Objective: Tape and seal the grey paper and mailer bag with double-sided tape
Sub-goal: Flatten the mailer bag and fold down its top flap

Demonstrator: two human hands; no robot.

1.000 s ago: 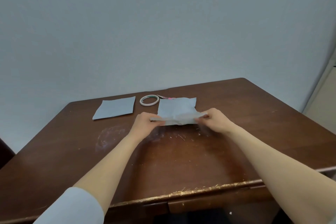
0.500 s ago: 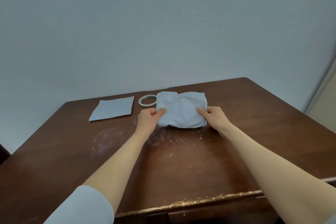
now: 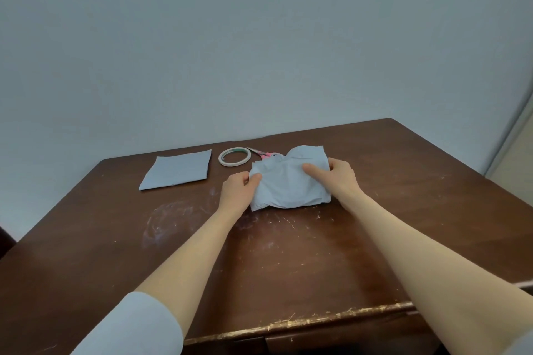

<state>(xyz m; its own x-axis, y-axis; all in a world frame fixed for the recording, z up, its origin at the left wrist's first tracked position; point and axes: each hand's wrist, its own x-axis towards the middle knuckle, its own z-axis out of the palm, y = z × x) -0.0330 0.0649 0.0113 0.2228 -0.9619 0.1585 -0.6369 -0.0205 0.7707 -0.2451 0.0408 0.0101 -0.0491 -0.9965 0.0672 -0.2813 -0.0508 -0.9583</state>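
A crumpled grey mailer bag (image 3: 288, 184) lies on the brown table (image 3: 259, 268) near its far side. My left hand (image 3: 236, 192) pinches the bag's left edge, thumb on top. My right hand (image 3: 336, 179) grips the bag's right edge, with the thumb laid across its top. A flat square of grey paper (image 3: 177, 168) rests on the table to the left, apart from both hands. Between the paper and the bag sits a thin roll of double-sided tape (image 3: 234, 156).
Pink-handled scissors (image 3: 264, 153) lie behind the bag, partly hidden by it. The table top is scratched in the middle, and its front edge (image 3: 317, 320) is chipped. A pale wall stands right behind the table.
The bag, held by its near edge and lifted a second ago, has been turned over and now lies flat on the table. Both hands now hold its sides. The view dipped lower.
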